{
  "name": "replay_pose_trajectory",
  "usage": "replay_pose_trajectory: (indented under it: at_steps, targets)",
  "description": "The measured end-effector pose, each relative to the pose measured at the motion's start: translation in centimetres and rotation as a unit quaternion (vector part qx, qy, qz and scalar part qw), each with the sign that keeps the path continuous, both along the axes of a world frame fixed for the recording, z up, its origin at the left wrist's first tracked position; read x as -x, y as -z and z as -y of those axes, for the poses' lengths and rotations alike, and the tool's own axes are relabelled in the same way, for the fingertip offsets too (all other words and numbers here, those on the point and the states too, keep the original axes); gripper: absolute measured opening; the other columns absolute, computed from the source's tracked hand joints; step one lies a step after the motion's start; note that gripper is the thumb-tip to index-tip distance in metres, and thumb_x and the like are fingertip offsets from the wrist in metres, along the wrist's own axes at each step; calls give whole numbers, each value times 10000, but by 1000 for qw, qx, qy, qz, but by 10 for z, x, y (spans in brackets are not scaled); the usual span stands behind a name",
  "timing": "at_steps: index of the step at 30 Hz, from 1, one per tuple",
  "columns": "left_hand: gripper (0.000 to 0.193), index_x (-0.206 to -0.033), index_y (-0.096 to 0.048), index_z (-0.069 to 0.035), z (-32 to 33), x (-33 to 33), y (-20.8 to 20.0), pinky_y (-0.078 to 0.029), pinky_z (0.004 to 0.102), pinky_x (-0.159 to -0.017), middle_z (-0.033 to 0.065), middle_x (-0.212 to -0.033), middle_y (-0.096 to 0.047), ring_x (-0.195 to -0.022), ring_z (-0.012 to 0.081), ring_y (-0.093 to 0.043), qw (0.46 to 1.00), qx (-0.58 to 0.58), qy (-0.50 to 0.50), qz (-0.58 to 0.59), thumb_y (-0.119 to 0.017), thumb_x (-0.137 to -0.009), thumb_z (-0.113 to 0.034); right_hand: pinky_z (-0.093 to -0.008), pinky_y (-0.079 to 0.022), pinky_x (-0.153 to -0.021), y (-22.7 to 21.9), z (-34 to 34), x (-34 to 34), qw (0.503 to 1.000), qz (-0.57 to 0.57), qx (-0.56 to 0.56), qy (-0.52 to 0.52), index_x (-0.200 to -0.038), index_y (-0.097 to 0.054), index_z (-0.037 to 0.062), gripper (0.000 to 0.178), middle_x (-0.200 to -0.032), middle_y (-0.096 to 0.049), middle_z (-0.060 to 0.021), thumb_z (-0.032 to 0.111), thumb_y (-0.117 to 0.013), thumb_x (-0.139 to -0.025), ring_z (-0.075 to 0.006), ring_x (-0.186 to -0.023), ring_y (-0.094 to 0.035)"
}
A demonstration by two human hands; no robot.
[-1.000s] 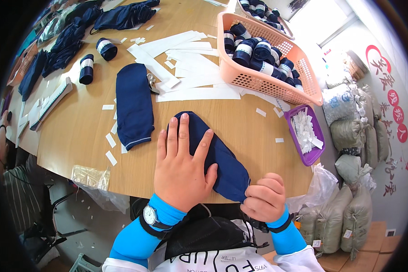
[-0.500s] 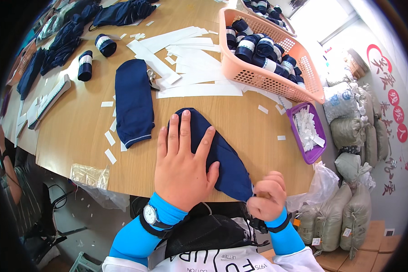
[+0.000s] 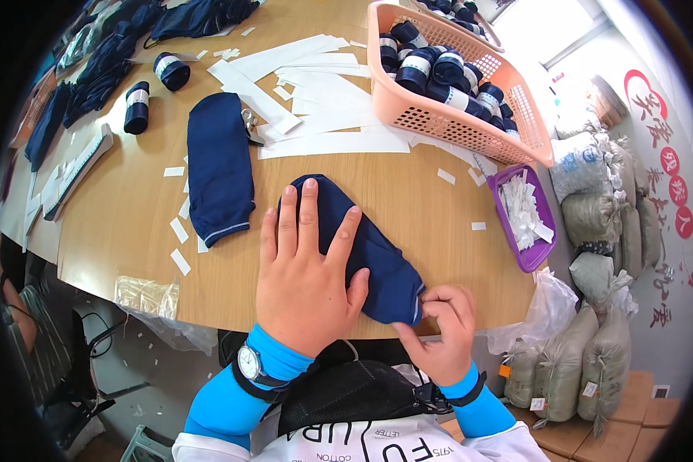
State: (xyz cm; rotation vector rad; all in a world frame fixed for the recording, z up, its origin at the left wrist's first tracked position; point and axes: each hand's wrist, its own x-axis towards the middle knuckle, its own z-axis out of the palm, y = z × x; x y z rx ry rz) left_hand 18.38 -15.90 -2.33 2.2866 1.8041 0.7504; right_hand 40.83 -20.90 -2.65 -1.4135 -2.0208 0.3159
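A navy sock-like fabric piece (image 3: 383, 269) with a thin pale line at its hem lies slantwise on the table in front of me. My left hand (image 3: 304, 289) is spread flat on it, pressing its left part and hiding some of it. At the hem end, my right hand (image 3: 443, 331) has thumb and index finger apart, touching or nearly touching the hem's two corners. To the left, a second navy sock-like piece (image 3: 222, 169) lies flat. Small metal scissors or clippers (image 3: 251, 125), partly hidden, rest against its right edge.
A pink basket (image 3: 446, 129) of navy rolls with white bands stands at the far right. Beside it sits a purple tray (image 3: 547, 250) of paper slips. White paper strips (image 3: 335, 144) and two banded rolls (image 3: 137, 108) lie farther back. Filled sacks (image 3: 566, 369) stand right of the table.
My right hand has gone from a closed pinch at the hem to thumb and index finger apart, and the hem end looks flatter and wider. My left hand stays pressed on the fabric.
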Motion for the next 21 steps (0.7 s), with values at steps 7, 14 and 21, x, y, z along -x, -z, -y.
replay_pose_trajectory:
  at_steps: [7,14,21]
  targets:
    - [651,-1466,-572,-128,0,1,0,-256,577,-1224,309,-1635,-320,-1499,507,-316,1000,-1,1,-4,-706,-853,-305,-415,-490,-753,3,-5,-2,997,-40,-57,-45,-856,-623,73,278,-957,-632,-101,17,-813,-660,-332,-865,-600]
    - [652,-1465,-572,-126,0,1,-2,-254,577,-1224,308,-1635,-321,-1499,505,-317,1000,2,-1,-5,-708,-853,-303,-425,-502,-786,2,-10,-4,991,-61,-78,-86,-818,-645,79,253,-954,-660,-84,-18,-700,-591,-335,-887,-591]
    - [658,-1468,-570,-128,-1,1,-2,-254,579,-1223,308,-1637,-318,-1504,504,-309,1000,8,1,-4,-710,-850,-304,-471,-508,-915,-10,-17,-25,992,-42,-21,-116,-799,-698,81,250,-1108,-679,-122,-68,-629,-610,-384,-1034,-608]
